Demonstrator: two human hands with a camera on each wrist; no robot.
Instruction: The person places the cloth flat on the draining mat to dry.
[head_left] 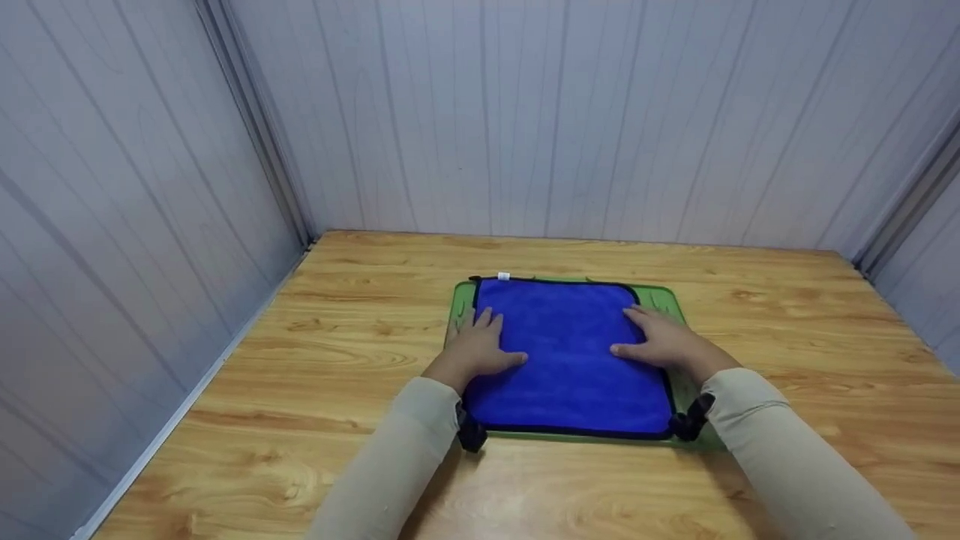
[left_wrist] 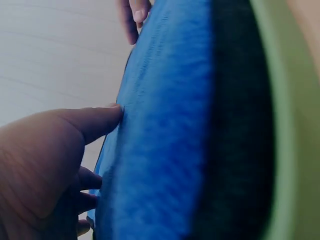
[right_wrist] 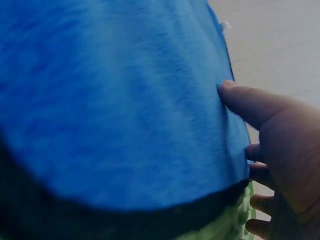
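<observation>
A blue towel (head_left: 566, 375) with black edging and a small white label (head_left: 504, 276) lies flat over a green tray (head_left: 660, 300). The tray's rim shows along the right side, both far corners and the near edge. My left hand (head_left: 480, 349) rests on the towel's left side with fingers spread, its thumb (left_wrist: 102, 120) touching the fuzzy cloth. On the opposite side my right hand (head_left: 664, 341) lies across the towel's black border, thumb (right_wrist: 250, 100) and fingertips on the cloth. Neither hand grips anything.
Under the tray is a wood-grain table (head_left: 360, 315). Pale panelled walls (head_left: 525, 120) stand at its back and both sides. A dark wrist device (head_left: 471, 433) is on the left wrist, and another (head_left: 691, 418) is on the right, both close to the towel's near corners.
</observation>
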